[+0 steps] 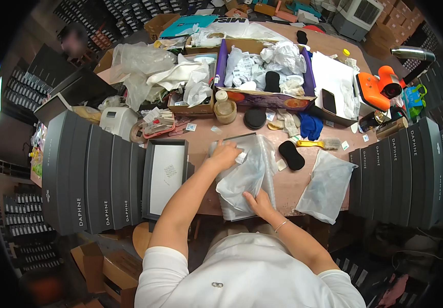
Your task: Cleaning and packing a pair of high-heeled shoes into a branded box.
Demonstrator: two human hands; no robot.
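Note:
In front of me a frosted plastic bag (242, 179) lies over an open grey shoebox lined with bubble wrap (269, 169). My left hand (225, 155) grips the bag's upper left part, fingers curled by a small white piece. Lower down, my right hand (260, 204) pinches the bag's near right edge between thumb and fingers. What the bag holds is too hazy to make out. A second frosted bag (326, 186) lies to the right with something pale bluish inside. To the left sits a grey box part (166, 177) with a white inside.
Stacked grey shoeboxes (93, 179) flank me on the left, and more (406, 169) on the right. Behind the work spot stand a purple carton (267, 97) of crumpled paper, a bottle (225, 109), a black sponge (291, 155), a yellow-handled brush (318, 144) and a phone (329, 101).

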